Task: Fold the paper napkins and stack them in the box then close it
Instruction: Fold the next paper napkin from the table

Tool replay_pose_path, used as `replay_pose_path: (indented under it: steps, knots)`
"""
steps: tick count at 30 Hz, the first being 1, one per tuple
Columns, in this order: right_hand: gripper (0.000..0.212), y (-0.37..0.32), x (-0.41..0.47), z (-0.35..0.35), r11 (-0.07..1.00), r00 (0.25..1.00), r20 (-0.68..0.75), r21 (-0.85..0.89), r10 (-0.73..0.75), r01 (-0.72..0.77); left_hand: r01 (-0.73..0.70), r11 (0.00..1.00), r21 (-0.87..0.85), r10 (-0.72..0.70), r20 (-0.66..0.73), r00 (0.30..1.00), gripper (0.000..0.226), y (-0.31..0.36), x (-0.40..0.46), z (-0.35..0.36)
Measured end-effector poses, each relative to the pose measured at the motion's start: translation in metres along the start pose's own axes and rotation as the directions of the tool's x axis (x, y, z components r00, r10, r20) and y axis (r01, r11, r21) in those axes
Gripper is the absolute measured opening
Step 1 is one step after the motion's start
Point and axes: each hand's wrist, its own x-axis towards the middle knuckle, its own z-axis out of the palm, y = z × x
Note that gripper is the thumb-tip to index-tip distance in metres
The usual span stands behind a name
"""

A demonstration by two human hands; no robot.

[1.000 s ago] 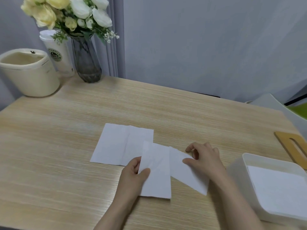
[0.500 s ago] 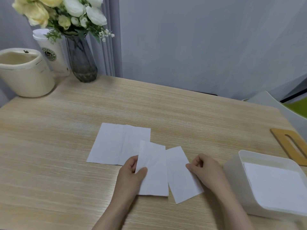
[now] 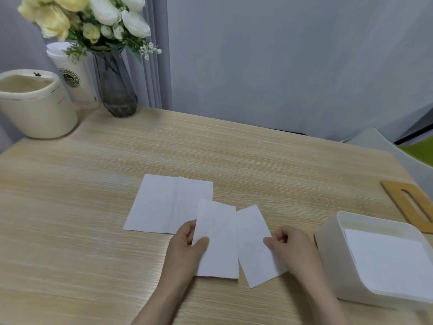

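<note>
The napkin (image 3: 234, 240) lies half unfolded on the table (image 3: 70, 231) beside the box (image 3: 328, 233). The left hand (image 3: 185, 247) pinches its left edge, the right hand (image 3: 290, 245) its right. Bring the edges together squarely, then crease flat.

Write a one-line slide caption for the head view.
Left hand and right hand pinch one napkin beside an open box of folded napkins.

Home tabletop, by the look of it.
Light wood-grain table (image 3: 234, 156) set against a plain grey wall (image 3: 281, 55); at 10 o'clock a glass vase (image 3: 114, 90) of cream and white flowers (image 3: 93, 17), a lidded takeaway cup (image 3: 75, 78), a cream bin (image 3: 35, 106); grey curtain folds (image 3: 154, 73) at 11.
</note>
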Motion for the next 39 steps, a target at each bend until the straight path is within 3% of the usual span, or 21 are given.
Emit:
replay_pose_path:
  steps: [7,16,21,26,31,39]
  knots:
    - [0.024,0.011,0.006,-0.004,0.973,0.999,-0.026,0.232,0.023,-0.016,-0.008,1.000,-0.009,0.008,-0.034,0.999,0.026,-0.002,0.000,0.000]
    - [0.019,0.016,0.006,-0.001,0.953,0.998,0.023,0.297,0.056,-0.060,0.006,0.998,-0.064,-0.010,-0.060,0.998,0.026,-0.001,0.001,0.001]
    - [0.022,0.017,0.004,0.003,0.946,0.998,-0.039,0.322,0.051,-0.036,0.026,0.998,-0.058,-0.029,-0.052,0.998,0.025,-0.003,0.003,0.002]
    - [0.019,0.021,0.002,-0.003,0.832,0.999,-0.013,0.554,0.049,-0.033,0.028,0.998,-0.057,-0.030,-0.041,0.999,0.026,-0.003,0.003,0.000]
    - [0.012,0.005,-0.006,-0.010,0.600,0.989,0.135,0.787,0.062,-0.145,0.017,0.999,-0.045,-0.018,-0.026,1.000,0.029,-0.005,0.004,0.000]
    - [0.008,-0.028,-0.031,0.023,0.576,0.967,0.239,0.804,-0.092,-0.144,-0.005,0.998,-0.067,0.004,-0.027,1.000,0.032,-0.008,0.007,-0.001]
